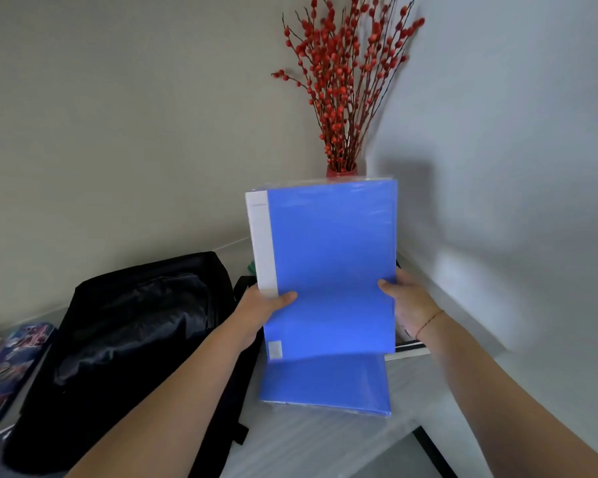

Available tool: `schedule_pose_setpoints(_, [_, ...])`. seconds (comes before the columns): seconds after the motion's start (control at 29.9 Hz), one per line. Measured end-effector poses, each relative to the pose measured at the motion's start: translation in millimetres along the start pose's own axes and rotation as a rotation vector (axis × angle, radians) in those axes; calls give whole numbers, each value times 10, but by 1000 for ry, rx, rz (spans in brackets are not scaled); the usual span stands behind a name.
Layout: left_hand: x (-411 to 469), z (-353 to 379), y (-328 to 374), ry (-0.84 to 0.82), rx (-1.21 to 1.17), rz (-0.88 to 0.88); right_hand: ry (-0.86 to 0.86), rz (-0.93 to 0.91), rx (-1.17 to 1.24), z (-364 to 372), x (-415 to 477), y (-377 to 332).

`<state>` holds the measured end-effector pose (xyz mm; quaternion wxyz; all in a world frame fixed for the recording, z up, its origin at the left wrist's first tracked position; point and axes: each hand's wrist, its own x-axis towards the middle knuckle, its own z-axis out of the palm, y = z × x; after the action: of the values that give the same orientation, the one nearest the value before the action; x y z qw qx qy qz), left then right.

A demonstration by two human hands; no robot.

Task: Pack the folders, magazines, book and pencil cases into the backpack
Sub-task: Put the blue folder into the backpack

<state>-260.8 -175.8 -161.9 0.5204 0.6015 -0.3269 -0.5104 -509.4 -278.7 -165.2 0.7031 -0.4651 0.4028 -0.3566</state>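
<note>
I hold a blue folder point(328, 257) with a white spine strip upright above the table. My left hand point(259, 312) grips its lower left edge and my right hand point(408, 301) grips its lower right edge. A second blue folder point(325, 384) lies flat on the table just below it. The black backpack point(128, 343) lies to the left, its top gaping. A colourful printed pencil case point(7, 367) rests at the far left edge.
A red vase with red-berried branches point(346, 84) stands in the wall corner behind the folder. A green item point(251, 268) peeks out behind the folder's left side. The white table point(311, 443) meets walls at the back and right.
</note>
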Motion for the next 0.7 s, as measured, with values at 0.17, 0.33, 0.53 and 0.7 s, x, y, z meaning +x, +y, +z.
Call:
schedule_pose_setpoints(0.17, [16,41,-482,151,204,-229,227,405,-525,-36,117,556])
schedule_pose_setpoints(0.33, [27,89,-700,193,251,-327,383,453,-580,-14,40,721])
schedule_pose_setpoints(0.53, [8,67,-598,235,113,-339,380,465,-201,-26,17,717])
schedule_pose_setpoints(0.7, [-47,29,-483,145,7,-281,268,490,-116,-20,-11,755])
